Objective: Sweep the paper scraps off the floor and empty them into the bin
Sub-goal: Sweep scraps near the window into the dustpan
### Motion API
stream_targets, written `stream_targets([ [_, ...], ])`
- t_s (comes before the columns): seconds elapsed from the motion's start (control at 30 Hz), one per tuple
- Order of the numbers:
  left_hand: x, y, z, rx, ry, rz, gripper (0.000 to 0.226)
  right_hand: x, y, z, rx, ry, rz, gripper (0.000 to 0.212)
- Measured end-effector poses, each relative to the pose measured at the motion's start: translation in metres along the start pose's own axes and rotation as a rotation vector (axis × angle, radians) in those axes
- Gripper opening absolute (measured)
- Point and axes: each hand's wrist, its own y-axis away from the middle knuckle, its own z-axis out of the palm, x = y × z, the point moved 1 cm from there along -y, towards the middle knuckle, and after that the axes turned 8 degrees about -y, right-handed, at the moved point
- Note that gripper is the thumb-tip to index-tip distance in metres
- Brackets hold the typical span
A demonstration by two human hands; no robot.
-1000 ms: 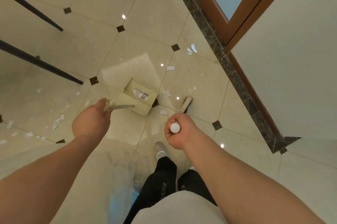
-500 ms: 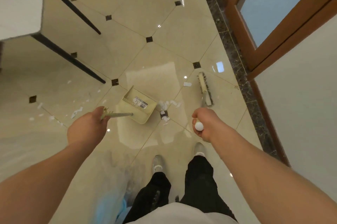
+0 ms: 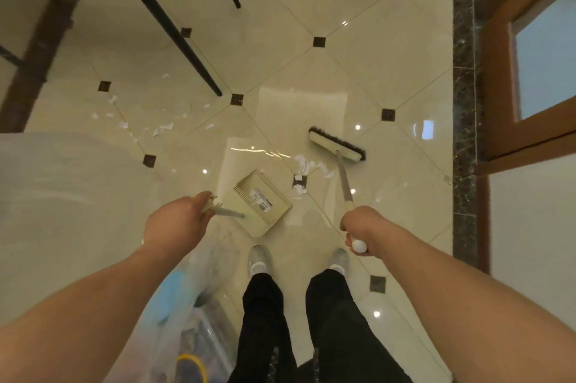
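Note:
My left hand grips the handle of a cream dustpan that rests on the tiled floor in front of my feet. My right hand is closed around the white-tipped end of a broom handle. The broom head with dark bristles sits on the floor to the upper right of the pan. A small pile of white paper scraps lies between the pan's mouth and the broom head. More scraps are scattered on the floor at the left, under a table.
Dark table legs slant across the upper left, with the table top above them. A clear plastic bag hangs at my lower left. A dark marble border, a wooden door frame and a white wall run along the right.
The broom head has turned crosswise and sits to the right of the scrap pile. The view has tilted so more of the table and my feet show. The dustpan stays put.

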Motion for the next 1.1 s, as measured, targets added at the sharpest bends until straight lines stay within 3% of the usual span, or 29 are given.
stream_targets([
  [0.17,-0.011,-0.014,0.008,-0.018,0.067,-0.005,0.041,0.029,0.025,0.027,-0.096,0.127,0.019,0.009],
  [0.27,-0.011,-0.025,0.007,-0.038,0.097,0.05,0.04,0.03,0.041,0.022,-0.137,0.039,0.01,0.016],
  [0.5,-0.005,-0.045,0.004,-0.026,0.124,0.104,0.028,0.037,0.073,-0.021,-0.05,-0.269,-0.044,0.019],
  [0.73,0.005,-0.058,0.003,-0.034,0.088,0.197,0.026,0.035,0.041,-0.071,0.119,-0.459,-0.02,0.012],
  [0.9,0.018,-0.06,0.008,-0.058,0.064,0.214,0.032,0.047,0.01,-0.043,0.124,-0.577,0.08,0.011],
  [1.1,0.025,-0.076,0.004,-0.046,0.075,0.215,0.031,0.072,0.048,0.027,-0.049,-0.58,0.129,0.017],
])
